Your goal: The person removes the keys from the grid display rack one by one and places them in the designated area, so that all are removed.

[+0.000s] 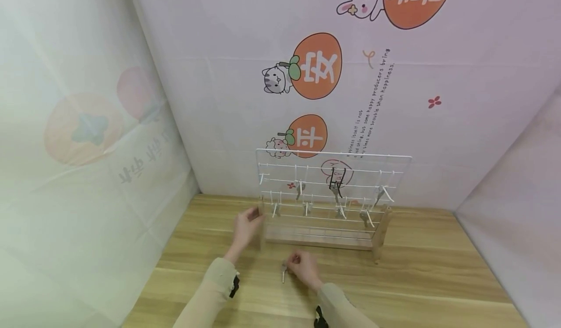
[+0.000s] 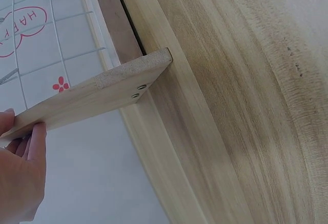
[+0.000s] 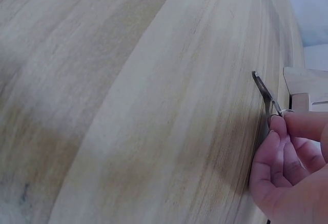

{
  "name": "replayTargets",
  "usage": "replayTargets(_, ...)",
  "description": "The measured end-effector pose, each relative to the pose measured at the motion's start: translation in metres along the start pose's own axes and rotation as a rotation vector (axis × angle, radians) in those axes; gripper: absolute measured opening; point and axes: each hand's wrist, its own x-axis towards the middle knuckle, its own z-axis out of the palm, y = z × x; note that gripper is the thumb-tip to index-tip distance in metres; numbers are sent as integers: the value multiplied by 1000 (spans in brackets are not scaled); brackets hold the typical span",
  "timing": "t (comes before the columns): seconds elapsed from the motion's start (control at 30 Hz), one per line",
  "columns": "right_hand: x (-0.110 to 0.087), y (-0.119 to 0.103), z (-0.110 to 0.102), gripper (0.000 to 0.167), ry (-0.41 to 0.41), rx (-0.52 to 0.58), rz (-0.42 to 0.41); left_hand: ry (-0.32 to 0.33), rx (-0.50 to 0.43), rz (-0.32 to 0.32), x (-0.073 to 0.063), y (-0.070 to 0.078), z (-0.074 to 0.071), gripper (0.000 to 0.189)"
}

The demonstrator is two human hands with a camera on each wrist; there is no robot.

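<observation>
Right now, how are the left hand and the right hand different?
The left hand grips the rack's wooden side post, while the right hand pinches a small key. The left hand is raised above the table; the right hand is down close to it. The left hand reaches farther forward than the right hand. Both are bare and come out of pale sleeves.

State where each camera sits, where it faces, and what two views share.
Head: worn there, facing forward and down at the wire rack; sleeves, left grip and right grip show.
Left wrist: worn there, facing the wooden upright the left grip holds.
Right wrist: worn there, facing the tabletop; right grip pinches a key.
Head and right wrist views share the key.
</observation>
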Motion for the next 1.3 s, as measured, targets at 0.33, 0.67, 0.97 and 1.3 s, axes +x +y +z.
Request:
replayTargets(0.33, -2, -1, -2, 7, -2, -48, 4, 3, 4, -23, 0, 3, 1, 35)
replayTargets(0.67, -2, 1, -2, 3, -26, -43, 2, 6, -28, -18, 0, 3, 0, 39)
replayTargets(0.97, -5, 0, -5, 3, -43, -25, -15, 10, -30, -22, 1, 2, 0, 40)
replayTargets(1.3, -7, -7, -9, 5, -44, -25, -13, 5, -14, -15, 1, 0, 1, 39)
